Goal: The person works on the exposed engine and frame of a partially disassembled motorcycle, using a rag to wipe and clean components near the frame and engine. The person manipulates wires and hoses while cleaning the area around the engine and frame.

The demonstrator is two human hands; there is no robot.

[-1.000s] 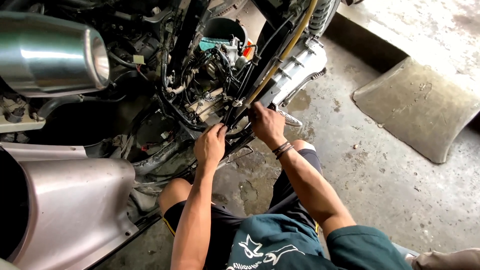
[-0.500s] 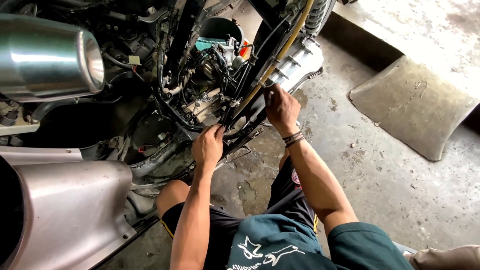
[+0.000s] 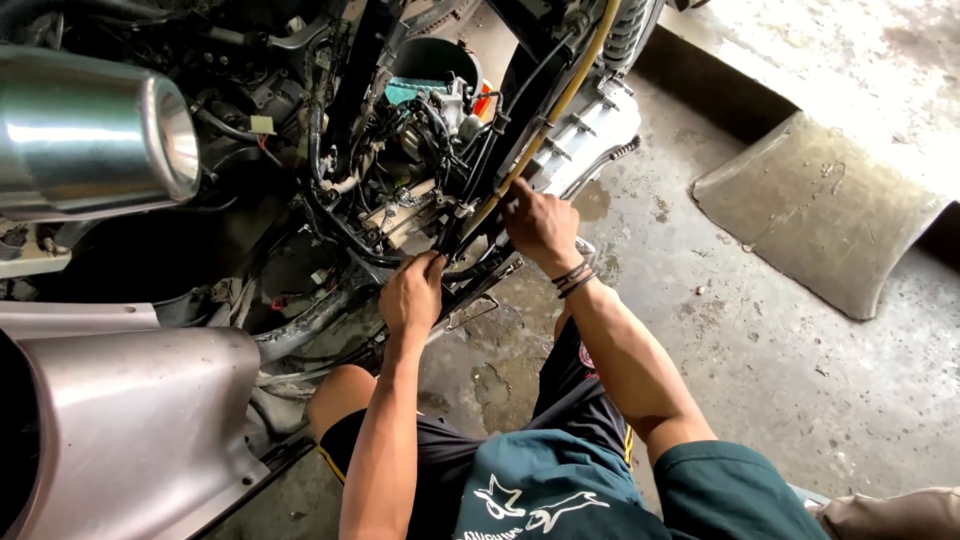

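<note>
The yellowish hose (image 3: 560, 95) ran diagonally up and away from the right hand (image 3: 540, 225), which pinched its lower end, while the left hand (image 3: 412, 297) gripped black cables (image 3: 470, 262) just below.

repair workshop | stripped scooter frame (image 3: 400, 190) | stained concrete floor (image 3: 760, 380)

Exhaust pipe (image 3: 95, 130) lies left of the frame (image 3: 470, 230); ramp (image 3: 820, 215) right.
</note>
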